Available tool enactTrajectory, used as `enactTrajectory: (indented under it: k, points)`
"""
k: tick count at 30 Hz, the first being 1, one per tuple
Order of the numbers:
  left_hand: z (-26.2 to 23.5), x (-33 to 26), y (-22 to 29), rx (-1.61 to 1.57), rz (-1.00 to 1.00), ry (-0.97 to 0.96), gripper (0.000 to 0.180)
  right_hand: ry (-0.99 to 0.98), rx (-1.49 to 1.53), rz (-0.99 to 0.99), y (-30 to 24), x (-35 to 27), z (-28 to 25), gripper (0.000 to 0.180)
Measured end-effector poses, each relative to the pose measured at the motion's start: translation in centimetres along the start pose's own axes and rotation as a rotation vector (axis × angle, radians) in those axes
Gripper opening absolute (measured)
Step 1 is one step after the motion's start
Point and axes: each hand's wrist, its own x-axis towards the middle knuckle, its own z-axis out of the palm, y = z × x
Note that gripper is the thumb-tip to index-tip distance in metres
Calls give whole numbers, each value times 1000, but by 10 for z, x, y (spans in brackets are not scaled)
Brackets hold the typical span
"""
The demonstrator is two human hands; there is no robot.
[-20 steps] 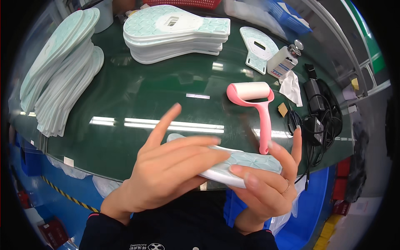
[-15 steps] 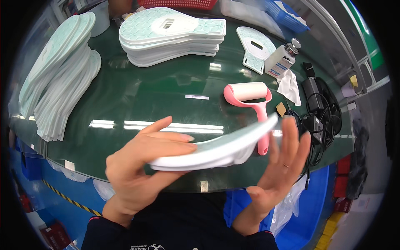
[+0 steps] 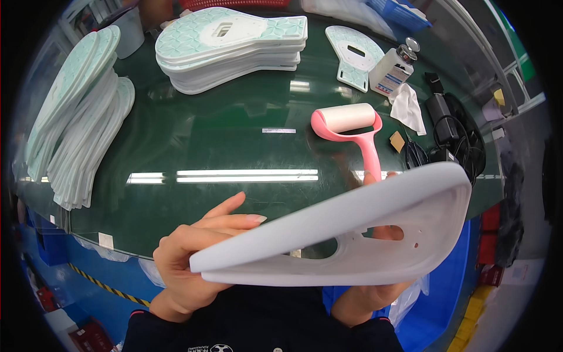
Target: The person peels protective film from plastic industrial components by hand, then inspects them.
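Note:
Close to me, a white moulded plastic panel [image 3: 328,217] is held tilted up. Its hollow back shows a raised rim, an oval opening and small holes. My left hand [image 3: 186,255] grips the narrow left end, thumb side under it and the forefinger stretched beyond the edge. Behind the panel is my right hand [image 3: 375,295], mostly hidden; its fingertips show above the top edge and through an opening, so it holds the panel from behind. Just beyond lies a pink-handled sticky roller [image 3: 350,126], its handle end covered by the panel.
Stacked pale green and white panels [image 3: 231,50] stand at the back, and more lean in a fanned pile [image 3: 82,117] at left. At right are a smaller panel [image 3: 356,56], a pump bottle [image 3: 394,69], a white cloth [image 3: 407,107] and black cables with an adapter [image 3: 444,117].
The panel has turned so its hollow back faces me, and it has come nearer and to the right. My right hand, open and apart before, is now behind it.

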Motion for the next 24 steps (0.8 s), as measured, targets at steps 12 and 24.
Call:
enactTrajectory:
  k: [12, 24]
  points:
    - [-13, 12, -36, 413, 49, -178, 11, -474, -219, -205, 2, 4, -9, 82]
    - [-10, 24, -21, 365, 183, -26, 20, -189, -36, 89, 13, -8, -16, 91]
